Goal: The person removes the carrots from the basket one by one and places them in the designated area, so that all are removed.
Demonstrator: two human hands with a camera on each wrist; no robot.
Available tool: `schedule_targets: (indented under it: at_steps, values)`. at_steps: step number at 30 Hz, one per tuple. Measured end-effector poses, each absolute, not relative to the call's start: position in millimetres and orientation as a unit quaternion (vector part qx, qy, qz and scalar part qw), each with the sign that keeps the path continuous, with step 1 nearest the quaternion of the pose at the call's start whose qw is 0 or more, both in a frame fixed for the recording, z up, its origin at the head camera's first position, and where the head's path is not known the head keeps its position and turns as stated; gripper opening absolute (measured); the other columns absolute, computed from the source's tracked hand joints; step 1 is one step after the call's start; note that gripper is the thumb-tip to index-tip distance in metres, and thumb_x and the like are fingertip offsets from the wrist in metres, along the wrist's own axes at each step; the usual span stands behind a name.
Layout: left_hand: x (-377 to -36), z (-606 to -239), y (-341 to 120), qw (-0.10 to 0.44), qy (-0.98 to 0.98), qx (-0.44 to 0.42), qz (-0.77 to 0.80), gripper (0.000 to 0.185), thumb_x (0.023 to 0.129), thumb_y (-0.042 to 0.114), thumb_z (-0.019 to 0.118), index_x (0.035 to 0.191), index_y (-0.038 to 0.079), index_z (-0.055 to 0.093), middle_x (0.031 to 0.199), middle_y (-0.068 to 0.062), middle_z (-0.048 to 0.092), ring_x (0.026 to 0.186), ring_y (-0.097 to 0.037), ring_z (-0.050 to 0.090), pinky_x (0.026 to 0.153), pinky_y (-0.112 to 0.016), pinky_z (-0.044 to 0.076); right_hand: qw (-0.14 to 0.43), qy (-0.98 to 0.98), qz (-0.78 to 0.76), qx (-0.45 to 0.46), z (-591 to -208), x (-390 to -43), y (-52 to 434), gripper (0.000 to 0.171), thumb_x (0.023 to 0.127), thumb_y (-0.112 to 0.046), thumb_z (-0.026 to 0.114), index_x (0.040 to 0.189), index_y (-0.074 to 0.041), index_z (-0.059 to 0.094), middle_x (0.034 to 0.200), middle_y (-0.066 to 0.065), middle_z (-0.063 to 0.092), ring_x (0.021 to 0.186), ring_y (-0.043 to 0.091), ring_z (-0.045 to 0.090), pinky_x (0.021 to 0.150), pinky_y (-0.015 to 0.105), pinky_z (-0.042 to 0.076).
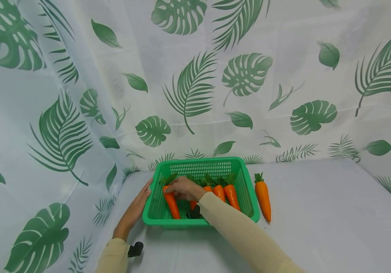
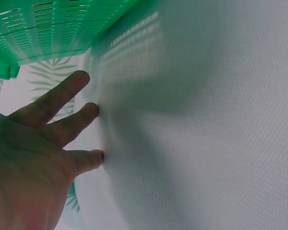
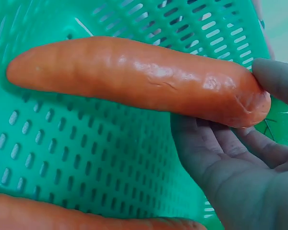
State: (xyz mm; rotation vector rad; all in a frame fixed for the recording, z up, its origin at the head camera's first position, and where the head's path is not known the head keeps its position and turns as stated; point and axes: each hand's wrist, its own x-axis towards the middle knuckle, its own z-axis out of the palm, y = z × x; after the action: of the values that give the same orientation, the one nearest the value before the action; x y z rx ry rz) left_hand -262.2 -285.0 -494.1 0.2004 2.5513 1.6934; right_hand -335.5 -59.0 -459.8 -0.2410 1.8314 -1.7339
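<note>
A green slotted basket (image 1: 199, 162) stands on the white table near the leaf-print backdrop. My right hand (image 1: 183, 188) reaches into it and grips the thick top end of an orange carrot (image 1: 172, 204) that lies along the basket's left side. In the right wrist view the carrot (image 3: 134, 76) rests on my fingers (image 3: 216, 143) with the thumb above it, against the basket floor (image 3: 86, 158). My left hand (image 1: 140, 201) lies flat with straight fingers against the basket's left outer wall. The left wrist view has that hand (image 2: 43, 143) spread, fingertips on the cloth below the basket (image 2: 53, 28).
Several more carrots (image 1: 231, 195) lie in the basket's right half; another carrot (image 3: 62, 218) shows at the bottom edge of the right wrist view. One carrot (image 1: 263, 196) lies on the table just right of the basket. The leaf-print curtain (image 1: 188, 91) closes off the back and left.
</note>
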Motion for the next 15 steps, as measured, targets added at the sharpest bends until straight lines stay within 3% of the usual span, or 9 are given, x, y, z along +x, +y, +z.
schedule_targets:
  at_steps: [15]
  values:
    - [-261, -493, -284, 0.044, 0.839, 0.046, 0.54, 0.063, 0.118, 0.051, 0.031, 0.174, 0.027, 0.017, 0.179, -0.007, 0.011, 0.163, -0.033, 0.007, 0.127, -0.066, 0.006, 0.275, 0.679, -0.675, -0.091, -440, -338, -42, 0.063, 0.097, -0.008, 0.079, 0.15, 0.011, 0.049, 0.131, 0.02, 0.063, 0.099, 0.027, 0.07, 0.09, 0.043, 0.062]
